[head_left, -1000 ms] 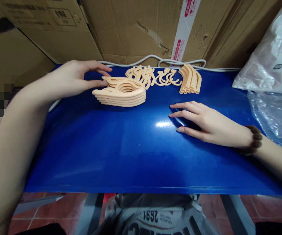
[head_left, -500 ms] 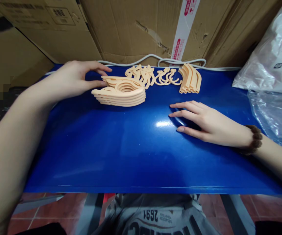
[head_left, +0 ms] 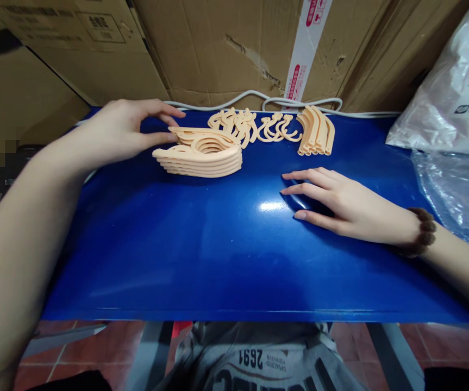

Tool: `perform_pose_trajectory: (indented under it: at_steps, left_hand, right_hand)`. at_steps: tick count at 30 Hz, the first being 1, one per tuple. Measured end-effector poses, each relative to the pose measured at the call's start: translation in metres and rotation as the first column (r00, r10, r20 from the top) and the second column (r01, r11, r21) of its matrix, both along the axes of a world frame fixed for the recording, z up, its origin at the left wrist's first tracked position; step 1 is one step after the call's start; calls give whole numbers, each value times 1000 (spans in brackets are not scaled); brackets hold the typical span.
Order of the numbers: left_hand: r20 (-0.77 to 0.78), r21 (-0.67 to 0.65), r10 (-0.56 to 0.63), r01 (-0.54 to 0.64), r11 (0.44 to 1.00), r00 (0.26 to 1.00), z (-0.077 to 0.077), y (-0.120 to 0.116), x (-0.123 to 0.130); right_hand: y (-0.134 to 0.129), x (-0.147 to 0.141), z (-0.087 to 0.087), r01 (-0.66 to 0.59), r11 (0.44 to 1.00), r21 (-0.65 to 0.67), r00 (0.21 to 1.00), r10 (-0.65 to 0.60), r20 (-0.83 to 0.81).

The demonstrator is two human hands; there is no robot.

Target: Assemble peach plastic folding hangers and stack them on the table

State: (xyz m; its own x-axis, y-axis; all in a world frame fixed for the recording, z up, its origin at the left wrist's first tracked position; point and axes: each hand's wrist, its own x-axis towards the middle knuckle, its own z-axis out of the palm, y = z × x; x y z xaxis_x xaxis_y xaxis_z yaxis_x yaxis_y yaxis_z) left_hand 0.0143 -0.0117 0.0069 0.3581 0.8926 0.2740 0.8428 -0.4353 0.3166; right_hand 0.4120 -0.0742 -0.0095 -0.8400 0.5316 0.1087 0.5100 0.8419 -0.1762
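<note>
My left hand [head_left: 130, 127] is at the left end of a stack of cream plastic pieces [head_left: 201, 163], its thumb at the stack's upper left edge and its fingers apart. Behind the stack lie several small cream hooks [head_left: 275, 129] and a cluster of small cream parts [head_left: 236, 124]. To their right stand curved cream tubes [head_left: 314, 133] laid side by side. My right hand [head_left: 332, 198] rests palm down on the blue table [head_left: 218, 260], fingers spread, holding nothing, in front of the tubes.
Cardboard boxes [head_left: 218, 54] stand behind the table, with a white cable [head_left: 234, 100] along its back edge. A clear plastic bag [head_left: 454, 108] lies at the right. The table's front edge [head_left: 258, 315] runs above my lap.
</note>
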Motion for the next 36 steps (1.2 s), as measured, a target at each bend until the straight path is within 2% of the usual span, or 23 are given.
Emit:
perform_pose_trajectory:
  at_steps: [4, 7, 9, 11, 14, 16, 18, 20, 23, 28, 31, 33, 36]
  left_hand:
    - [-37, -4, 5, -6, 1000, 999, 10, -8, 2]
    - [9, 162, 46, -47, 986, 999, 18, -22, 19]
    - [1, 318, 0, 0, 948, 1000, 19, -34, 39]
    - [-69, 397, -76, 97, 913, 995, 14, -48, 64]
    - [-212, 325, -344, 398, 858, 915, -1, -67, 100]
    - [-278, 218, -443, 505, 835, 852, -14, -75, 116]
    - [-312, 139, -503, 563, 815, 806, -26, -78, 124]
    - [-308, 71, -513, 557, 828, 801, -35, -78, 124]
    - [-291, -7, -483, 503, 864, 826, -40, -75, 121]
    - [-282, -9, -479, 497, 868, 831, -40, -75, 120]
    - [-278, -8, -488, 506, 863, 828, -39, -75, 120]
    - [-281, -8, -489, 507, 862, 826, -39, -75, 120]
    - [-290, -12, -487, 506, 863, 824, -39, -75, 119]
  right_hand:
    - [1, 1, -1, -7, 1000, 7, 1000, 7, -4]
    - [1, 1, -1, -4, 1000, 8, 1000, 4, -7]
    - [1, 2, 2, 31, 999, 10, 999, -31, -22]
    - [0, 3, 7, 110, 993, 31, 993, -108, -56]
    - [-1, 6, 17, 277, 956, 92, 958, -268, -99]
    - [0, 9, 22, 366, 921, 135, 929, -353, -109]
    - [4, 12, 25, 419, 893, 166, 907, -407, -106]
    - [9, 15, 27, 464, 866, 189, 886, -452, -101]
    - [19, 21, 29, 546, 811, 211, 838, -530, -132]
    - [38, 28, 34, 670, 731, 134, 742, -650, -166]
    - [54, 33, 34, 733, 673, 98, 680, -728, -82]
    - [65, 36, 32, 745, 661, 92, 664, -747, -15]
    - [76, 40, 26, 726, 677, 116, 678, -734, 44]
